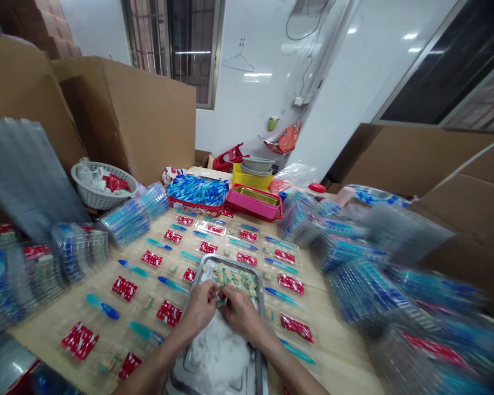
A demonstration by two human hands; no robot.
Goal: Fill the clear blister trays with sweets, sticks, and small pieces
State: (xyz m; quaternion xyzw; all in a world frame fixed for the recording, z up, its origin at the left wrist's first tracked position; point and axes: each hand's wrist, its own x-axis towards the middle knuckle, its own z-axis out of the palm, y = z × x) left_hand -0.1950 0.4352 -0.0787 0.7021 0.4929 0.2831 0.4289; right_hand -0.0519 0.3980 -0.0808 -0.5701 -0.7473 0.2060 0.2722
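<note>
Both hands meet over a metal tray [262,329] on the table. White powder [218,351] covers its near part, and a heap of small beige-and-green blocks [239,278] fills its far end. My left hand [203,303] has its fingers pinched together at the near-left edge of the heap. Beside it, my right hand [239,310] is also closed, thumb and fingertips together over the blocks. What either pinch holds is too small and hidden to make out. Around the tray lie rows of clear plastic packs with blue pens [173,284] and red patterned packets [169,312].
Behind the packs stand a red basket of blue pens [197,192] and a pink tray [253,203]. Stacked clear packs line the left [80,244] and right [366,288] sides. Cardboard boxes [148,115] and a white basket [102,195] stand beyond at the left.
</note>
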